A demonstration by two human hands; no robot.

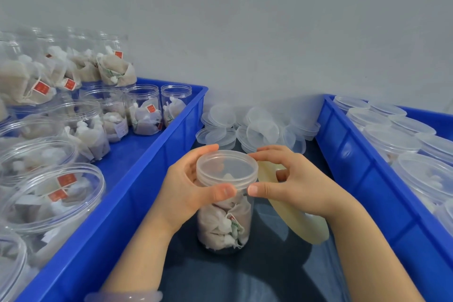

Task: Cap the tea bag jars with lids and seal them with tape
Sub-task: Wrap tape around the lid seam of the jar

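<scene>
Item: jar (224,223), clear plastic, upright, centre foreground, standing on a dark surface (257,274) between two crates; filled with tea bags (218,222)

Fitting: lid (226,169), translucent, seated on the jar mouth

Left hand (186,188): wrapped round the jar's neck and the lid's skirt, thumb across the front, fingers curled behind the far rim; a pale bracelet (125,296) on the wrist

Right hand (294,186): fingers curled, thumb tip and forefinger tip touching the lid's rim on its right side; a tape roll (301,225), yellowish, hangs tilted behind this hand with a curled finger showing in its hole; whether a strip of tape is already laid on the lid cannot be told

Behind the jar: loose lids (257,127), heaped against the grey wall (245,31)

Left: left crate (152,171), blue, holding open jars (144,108) of tea bags, uncapped, some stacked in a second tier

Right: right crate (362,166), blue, holding capped jars (392,139) in rows
</scene>
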